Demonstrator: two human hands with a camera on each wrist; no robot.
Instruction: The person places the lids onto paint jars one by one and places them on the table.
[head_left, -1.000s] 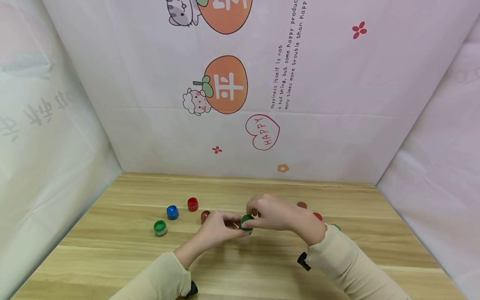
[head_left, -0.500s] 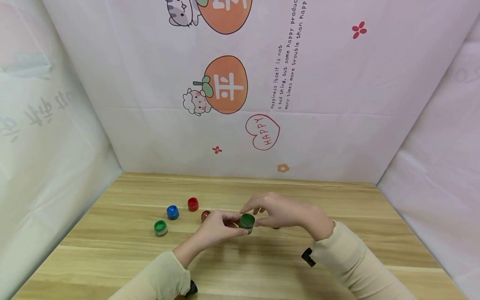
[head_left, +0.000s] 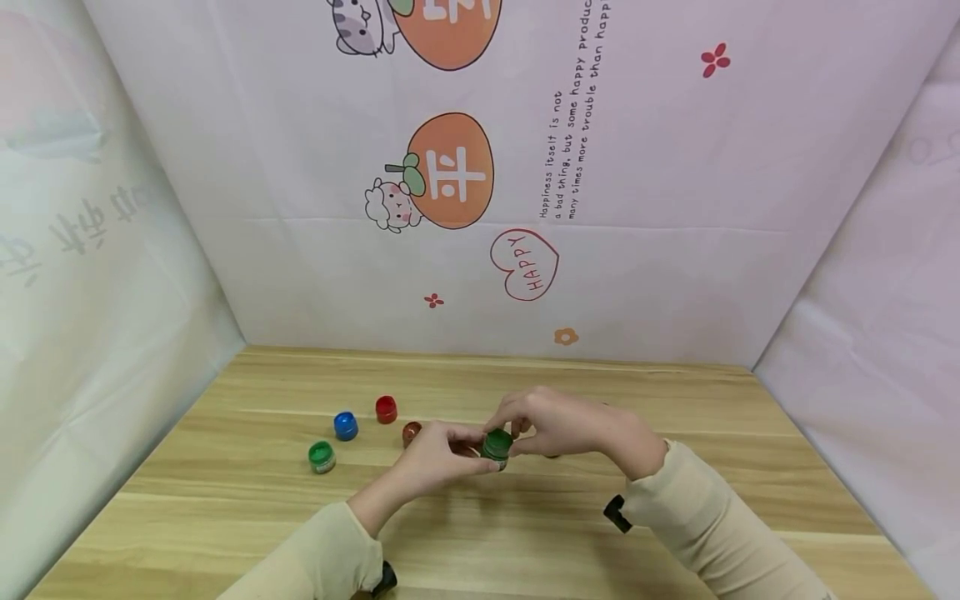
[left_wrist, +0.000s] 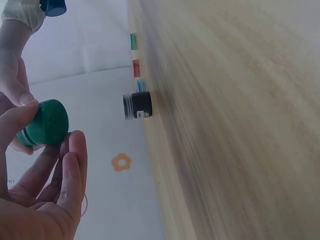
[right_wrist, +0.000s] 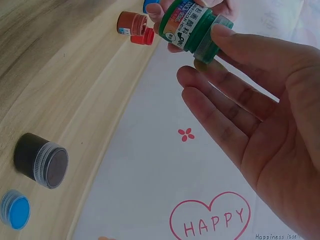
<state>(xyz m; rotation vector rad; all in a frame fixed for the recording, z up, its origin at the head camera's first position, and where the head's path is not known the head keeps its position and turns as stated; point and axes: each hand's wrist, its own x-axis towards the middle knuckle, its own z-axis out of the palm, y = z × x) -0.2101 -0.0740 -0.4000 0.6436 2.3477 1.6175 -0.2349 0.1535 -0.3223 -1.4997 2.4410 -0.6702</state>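
Near the middle of the table, my left hand [head_left: 438,457] holds a small green paint jar [head_left: 497,450] off the table, thumb on one side and fingers on the other. My right hand [head_left: 562,423] reaches over from the right, its thumb and index finger pinching the clear ridged lid [right_wrist: 207,42] of the jar in the right wrist view. The other right fingers extend loosely below it. A printed label [right_wrist: 185,22] faces the right wrist camera. From the left wrist view, the jar's green base [left_wrist: 54,122] shows between left thumb and fingers.
Left on the table stand a green jar [head_left: 322,457], a blue jar [head_left: 346,426], a red jar [head_left: 386,409] and a brown jar [head_left: 411,432], partly behind my left hand. A black jar [right_wrist: 40,160] and a blue lid [right_wrist: 16,210] show in the right wrist view.
My right hand loosened from the jar's top and shifted right half a second ago; now its fingers are back at the lid. The left hand has barely moved.
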